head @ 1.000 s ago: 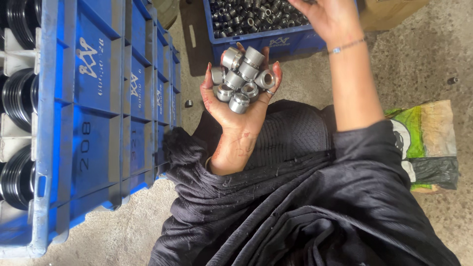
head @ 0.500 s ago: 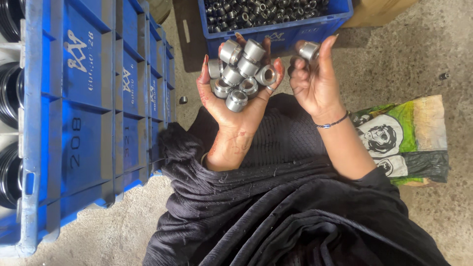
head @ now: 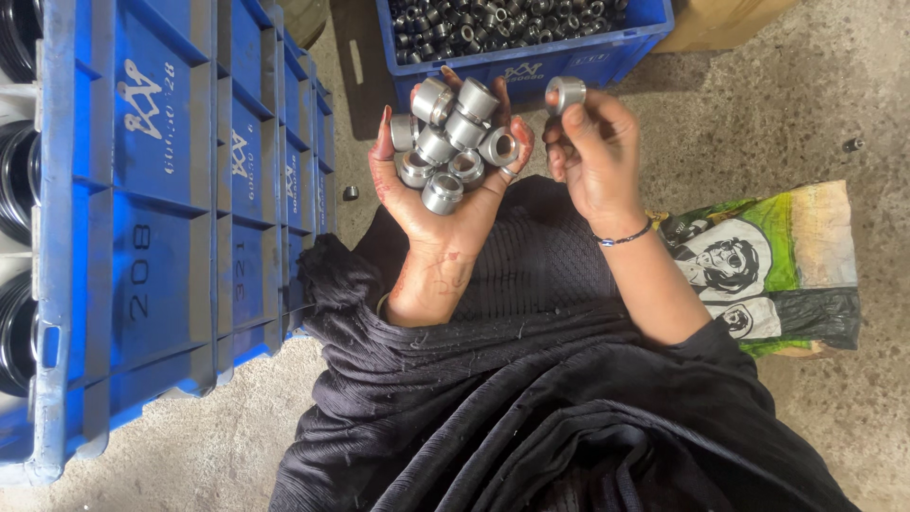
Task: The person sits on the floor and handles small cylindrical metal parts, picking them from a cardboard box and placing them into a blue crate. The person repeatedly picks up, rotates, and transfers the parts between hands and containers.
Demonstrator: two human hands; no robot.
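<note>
My left hand [head: 438,204] is palm up and cupped around a pile of several short grey metal bushes [head: 445,142]. Right beside it, my right hand [head: 592,156] pinches one more metal bush [head: 566,94] at its fingertips, close to the pile. Both hands hover over my lap, which is covered in black cloth [head: 531,379]. Just beyond the hands stands a blue plastic crate [head: 531,59] filled with many more of the same metal bushes.
A stack of blue crates [head: 180,237] stands along the left, with black rubber rings [head: 14,180] at the far left edge. A printed green bag [head: 768,265] lies on the concrete floor at the right. Small loose parts [head: 351,192] lie on the floor.
My right hand came back from the blue crate with one bush and moved next to the filled left hand. The left hand stayed cupped and nearly still.
</note>
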